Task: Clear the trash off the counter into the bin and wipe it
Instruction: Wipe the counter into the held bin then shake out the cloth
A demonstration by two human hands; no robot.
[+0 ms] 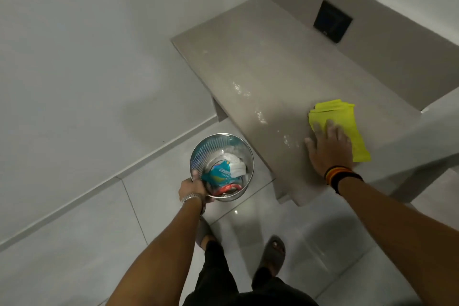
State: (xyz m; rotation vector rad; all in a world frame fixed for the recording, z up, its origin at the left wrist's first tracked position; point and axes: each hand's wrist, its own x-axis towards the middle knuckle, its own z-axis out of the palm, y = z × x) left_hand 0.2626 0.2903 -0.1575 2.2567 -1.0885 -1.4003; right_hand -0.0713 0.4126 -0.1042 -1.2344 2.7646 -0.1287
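Wiping step in hand, by the look of it. Right hand (329,145) spread flat, palm down, fingers splayed, pressing the near half of a folded yellow cloth (340,122) onto the beige worktop (260,57); far half of the cloth showing beyond the fingertips. Left hand (193,187) curled round the near rim of a round metal mesh bin (198,154), thumb hooked inside, fingers wrapped outside, holding it just beside the worktop's front edge and lower than the surface; whether resting on the tiled floor (74,243) or lifted off it, impossible to tell. Inside the bin: a blue wrapper (218,174), crumpled white tissue (236,165), something red-orange at the bottom (227,187). No loose trash visible anywhere on the worktop, so clearing probably done. Wet glistening streaks (260,115) running diagonally across the surface left of the cloth, from mid-worktop toward the near edge. A dark square panel (332,21) set in the upstand at the back, well apart from the cloth. Next move, as a judgement: sweep of the cloth leftward through the wet patches, flat pressure kept even, strokes carried to the front edge so that any crumbs or drips fall into the bin held below. Care needed to keep the bin under the edge while sweeping, and to cover the far left corner, dry-looking from here.
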